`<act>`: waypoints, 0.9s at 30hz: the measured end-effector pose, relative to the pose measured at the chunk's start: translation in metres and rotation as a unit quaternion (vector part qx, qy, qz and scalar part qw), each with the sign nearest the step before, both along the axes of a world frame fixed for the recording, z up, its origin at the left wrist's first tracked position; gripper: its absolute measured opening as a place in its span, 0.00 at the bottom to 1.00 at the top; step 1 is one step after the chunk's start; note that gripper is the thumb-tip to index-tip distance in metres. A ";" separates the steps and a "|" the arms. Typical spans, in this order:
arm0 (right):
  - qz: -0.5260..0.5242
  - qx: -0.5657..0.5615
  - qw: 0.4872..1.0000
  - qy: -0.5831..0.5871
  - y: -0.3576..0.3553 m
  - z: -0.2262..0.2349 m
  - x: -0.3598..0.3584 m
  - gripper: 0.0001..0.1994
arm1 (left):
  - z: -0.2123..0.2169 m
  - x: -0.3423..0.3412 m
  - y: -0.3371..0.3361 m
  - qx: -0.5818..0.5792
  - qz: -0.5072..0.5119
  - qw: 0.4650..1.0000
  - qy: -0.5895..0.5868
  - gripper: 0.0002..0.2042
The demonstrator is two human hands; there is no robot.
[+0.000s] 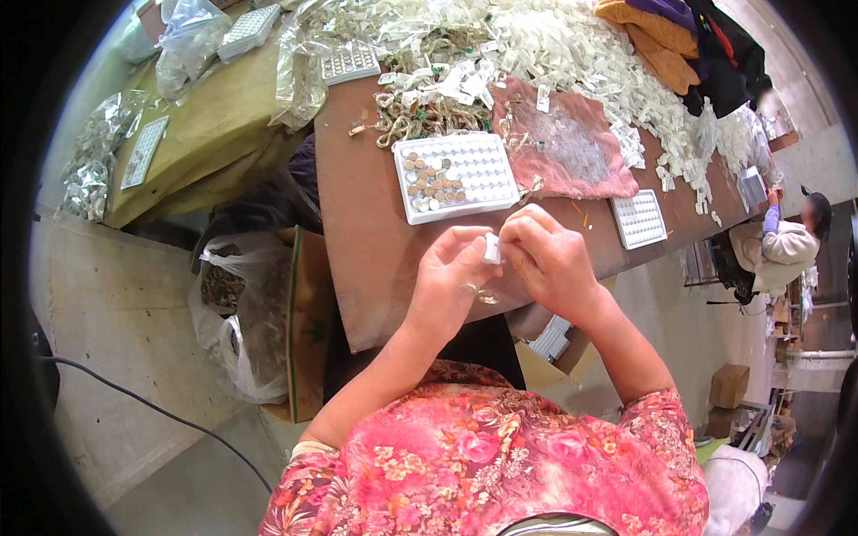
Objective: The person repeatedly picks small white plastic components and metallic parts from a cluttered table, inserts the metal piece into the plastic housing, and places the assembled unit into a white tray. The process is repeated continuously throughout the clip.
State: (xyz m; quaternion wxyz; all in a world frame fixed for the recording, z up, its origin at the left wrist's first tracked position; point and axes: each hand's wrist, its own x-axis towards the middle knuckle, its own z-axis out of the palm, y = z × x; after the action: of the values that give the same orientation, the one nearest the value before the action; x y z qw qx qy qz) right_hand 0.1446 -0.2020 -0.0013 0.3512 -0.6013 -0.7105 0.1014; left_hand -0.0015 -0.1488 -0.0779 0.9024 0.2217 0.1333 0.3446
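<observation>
Above the table's front edge my two hands meet. My left hand (444,272) is closed, pinching a small white tag (492,248) between thumb and fingers. My right hand (550,263) is closed at the tag's right side; what its fingertips pinch is hidden. A thin beige cord loop (485,295) dangles below the fingers. Just beyond the hands sits a white tray (487,170) with rows of small pockets. Several round, coin-like brown and silver discs (433,183) lie in its left and front part.
Corded bundles (420,116) and a heap of white tags (572,45) cover the table's far side. A reddish cloth (572,165) carries clear plastic bits. Another pocketed tray (638,219) lies right. A bag-lined box (304,322) stands lower left. Another person (786,241) sits far right.
</observation>
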 end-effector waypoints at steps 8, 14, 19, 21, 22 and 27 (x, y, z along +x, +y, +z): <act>0.000 0.007 1.000 -0.010 -0.002 0.004 -0.005 0.03 | 0.000 0.000 -0.003 -0.011 0.008 1.000 -0.007 0.09; -0.001 0.020 1.000 -0.005 -0.006 0.002 -0.007 0.04 | -0.009 0.000 -0.002 -0.021 -0.010 0.999 -0.025 0.07; -0.028 0.006 0.999 -0.030 -0.011 0.006 -0.007 0.04 | 0.001 -0.002 -0.006 0.018 -0.003 0.999 0.035 0.09; -0.045 0.034 0.998 0.015 -0.019 0.009 -0.003 0.05 | 0.015 -0.011 -0.008 0.039 -0.015 0.996 0.078 0.07; -0.054 0.035 0.997 0.040 -0.024 0.009 -0.002 0.05 | 0.024 -0.018 -0.005 0.146 -0.021 0.980 0.133 0.06; -0.220 0.033 0.950 0.219 -0.046 -0.003 0.000 0.05 | 0.086 -0.030 0.092 0.691 0.259 0.628 0.245 0.04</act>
State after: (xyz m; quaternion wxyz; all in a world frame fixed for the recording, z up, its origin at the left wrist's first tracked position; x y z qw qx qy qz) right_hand 0.1442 -0.2476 -0.0046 0.5318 -0.6937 -0.4689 0.1269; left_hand -0.0319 -0.0571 0.0083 0.2917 0.8131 0.1245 0.4882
